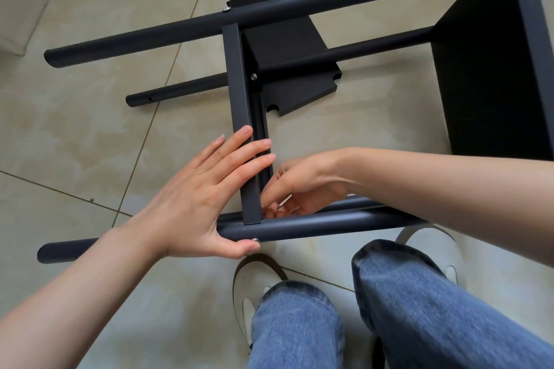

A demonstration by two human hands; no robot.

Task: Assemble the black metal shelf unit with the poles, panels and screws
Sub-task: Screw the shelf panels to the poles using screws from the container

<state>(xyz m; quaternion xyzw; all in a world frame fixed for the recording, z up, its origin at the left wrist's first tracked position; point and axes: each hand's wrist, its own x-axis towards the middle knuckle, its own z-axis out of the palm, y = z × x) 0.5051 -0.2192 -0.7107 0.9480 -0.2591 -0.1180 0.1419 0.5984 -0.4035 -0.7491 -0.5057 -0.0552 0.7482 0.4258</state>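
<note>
Shelf unit (239, 93) over loose panel (299, 90)

matt dark metal poles (299, 0), shiny silver screw (255, 240), glossy beige floor tiles (90, 129), blue denim jeans (419, 308)

I'm on what looks like a home floor: glossy beige tiles (90, 135) with thin grout lines, my jeans (419, 308) and indoor slippers (254, 272) below me.
</note>
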